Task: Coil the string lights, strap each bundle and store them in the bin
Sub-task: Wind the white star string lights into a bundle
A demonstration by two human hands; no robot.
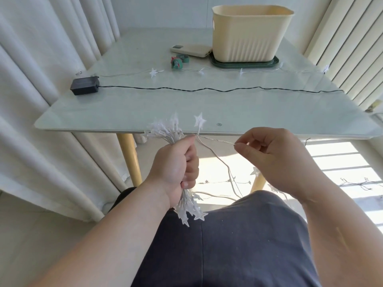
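Observation:
My left hand [176, 168] is closed around a coiled bundle of white star string lights [165, 129], with stars sticking out above the fist and below it [191, 216]. My right hand [271, 156] pinches the clear wire [215, 139] that runs from the bundle, in front of the table's near edge. Loose wire with stars hangs down toward the floor [230, 179]. A cream bin [250, 34] stands on a green tray at the back of the table. Green and red straps [178, 61] lie left of the tray.
A second star string [154, 72] and a dark wire [186, 89] with a black battery box [84, 85] stretch across the glass table [103, 112]. A cream power bank [191, 50] lies beside the bin. Curtains hang on the left, blinds on the right.

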